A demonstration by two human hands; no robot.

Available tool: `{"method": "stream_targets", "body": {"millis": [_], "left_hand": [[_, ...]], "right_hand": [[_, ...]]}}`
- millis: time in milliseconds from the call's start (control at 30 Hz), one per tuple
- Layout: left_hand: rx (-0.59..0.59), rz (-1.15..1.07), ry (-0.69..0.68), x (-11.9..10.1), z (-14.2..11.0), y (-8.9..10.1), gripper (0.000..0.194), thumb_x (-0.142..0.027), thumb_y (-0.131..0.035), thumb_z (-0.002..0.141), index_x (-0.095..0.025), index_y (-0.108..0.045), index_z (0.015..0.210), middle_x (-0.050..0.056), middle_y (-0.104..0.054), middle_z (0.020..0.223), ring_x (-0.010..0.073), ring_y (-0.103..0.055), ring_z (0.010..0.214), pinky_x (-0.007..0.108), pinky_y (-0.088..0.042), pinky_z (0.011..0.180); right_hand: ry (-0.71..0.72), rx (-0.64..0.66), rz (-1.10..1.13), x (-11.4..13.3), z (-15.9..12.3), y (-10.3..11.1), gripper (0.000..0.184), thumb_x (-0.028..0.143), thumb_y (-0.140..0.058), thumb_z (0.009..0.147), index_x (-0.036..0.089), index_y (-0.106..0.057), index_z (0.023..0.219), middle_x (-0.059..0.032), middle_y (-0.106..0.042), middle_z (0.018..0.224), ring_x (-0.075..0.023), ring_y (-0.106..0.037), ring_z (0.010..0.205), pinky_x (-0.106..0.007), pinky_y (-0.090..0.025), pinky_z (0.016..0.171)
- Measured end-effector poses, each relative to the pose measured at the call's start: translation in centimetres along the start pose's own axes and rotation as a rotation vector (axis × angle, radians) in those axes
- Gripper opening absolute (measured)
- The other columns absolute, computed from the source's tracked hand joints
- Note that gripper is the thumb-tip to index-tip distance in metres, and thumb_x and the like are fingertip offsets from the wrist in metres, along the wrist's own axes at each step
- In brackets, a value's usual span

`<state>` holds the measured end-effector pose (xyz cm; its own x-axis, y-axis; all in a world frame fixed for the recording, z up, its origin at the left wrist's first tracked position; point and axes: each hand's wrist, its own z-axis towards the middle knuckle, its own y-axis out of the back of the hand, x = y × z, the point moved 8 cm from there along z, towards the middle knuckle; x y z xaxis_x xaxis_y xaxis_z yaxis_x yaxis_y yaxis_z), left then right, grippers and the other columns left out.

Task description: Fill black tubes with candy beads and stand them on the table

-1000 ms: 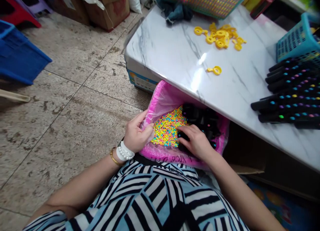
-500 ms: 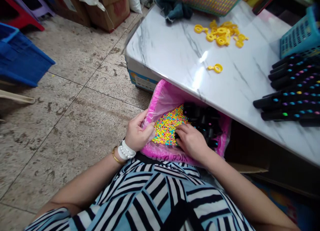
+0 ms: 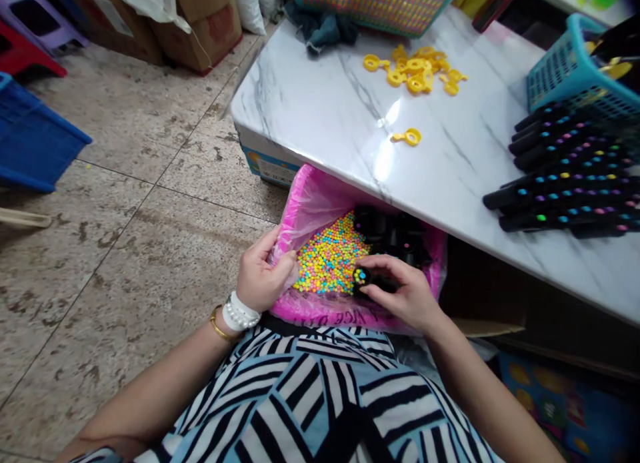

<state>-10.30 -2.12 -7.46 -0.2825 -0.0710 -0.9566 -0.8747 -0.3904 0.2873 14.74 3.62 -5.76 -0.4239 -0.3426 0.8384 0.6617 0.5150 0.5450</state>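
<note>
A pink basin lined with clear plastic rests against my lap, partly under the table edge. My left hand grips its left rim, fingers closed on the rim and liner. Small coloured beads fill the basin's left part, and several black tubes lie at its right. In my right hand is a black tube, pinched between thumb and fingers just above the beads. Its open end faces left and shows coloured beads inside. The rest of that tube is partly hidden by my fingers.
On the marble-patterned table lie yellow ring-shaped pieces and a single one nearer me. Black tubes with coloured dots are stacked at right beside a blue basket. A blue crate stands on the floor at left.
My right hand has lifted from the beads and moved slightly right, turning the black tube so its bead-filled end shows. My left hand keeps hold of the rim. The view has shifted a little.
</note>
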Motion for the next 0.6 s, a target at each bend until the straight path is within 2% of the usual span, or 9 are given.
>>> {"method": "stream_targets", "body": {"millis": [133,200,300,467,567,600], "left_hand": [[0.007,0.000,0.055,-0.1,0.1,0.0,0.052,-0.034,-0.063,0.082,-0.010,-0.064,0.128,0.009,-0.074,0.111,0.0219,-0.069,0.094,0.030,-0.055,0.086],[0.009,-0.005,0.092,0.1,0.1,0.1,0.054,-0.036,-0.063,0.082,-0.009,-0.063,0.129,0.010,-0.074,0.114,0.0227,-0.069,0.096,0.031,-0.055,0.088],[0.014,-0.002,0.127,0.6,0.1,0.1,0.057,-0.038,-0.066,0.080,-0.010,-0.063,0.130,0.011,-0.073,0.117,0.0236,-0.069,0.097,0.033,-0.056,0.088],[-0.025,-0.073,0.229,2.0,-0.2,0.3,0.064,-0.046,-0.071,0.077,-0.014,-0.062,0.132,0.008,-0.075,0.109,0.0219,-0.072,0.084,0.029,-0.061,0.071],[-0.036,-0.086,0.308,3.2,-0.4,1.6,0.066,-0.048,-0.074,0.076,-0.017,-0.062,0.133,0.005,-0.078,0.099,0.0201,-0.072,0.070,0.028,-0.061,0.060],[-0.027,-0.058,0.297,3.4,-0.3,2.2,0.064,-0.048,-0.073,0.077,-0.018,-0.062,0.133,0.004,-0.078,0.095,0.0199,-0.071,0.066,0.028,-0.061,0.056]], "right_hand": [[-0.116,-0.097,0.318,-0.7,-1.3,1.1,0.033,0.029,-0.070,0.085,0.024,-0.058,0.116,-0.0075,-0.070,0.113,-0.0216,-0.069,0.107,-0.038,-0.058,0.095],[-0.096,-0.135,0.322,-0.6,-1.4,1.8,0.037,0.028,-0.071,0.085,0.025,-0.059,0.120,-0.0076,-0.068,0.113,-0.0216,-0.068,0.107,-0.038,-0.058,0.095],[-0.020,-0.211,0.191,-0.2,-1.6,3.6,0.032,0.024,-0.070,0.085,0.025,-0.065,0.116,-0.0078,-0.066,0.112,-0.0219,-0.066,0.106,-0.038,-0.056,0.094],[-0.076,-0.565,0.076,-0.9,-3.5,8.3,0.031,0.029,-0.075,0.080,0.024,-0.066,0.109,-0.0064,-0.067,0.105,-0.0207,-0.066,0.093,-0.034,-0.057,0.083],[-0.134,-0.796,0.024,-1.7,-5.7,12.0,0.036,0.035,-0.077,0.078,0.022,-0.066,0.110,-0.0060,-0.069,0.100,-0.0193,-0.066,0.084,-0.033,-0.056,0.077],[-0.156,-0.889,-0.006,-2.1,-6.6,13.5,0.038,0.036,-0.078,0.077,0.021,-0.066,0.109,-0.0055,-0.069,0.097,-0.0187,-0.065,0.080,-0.033,-0.056,0.075]]}}
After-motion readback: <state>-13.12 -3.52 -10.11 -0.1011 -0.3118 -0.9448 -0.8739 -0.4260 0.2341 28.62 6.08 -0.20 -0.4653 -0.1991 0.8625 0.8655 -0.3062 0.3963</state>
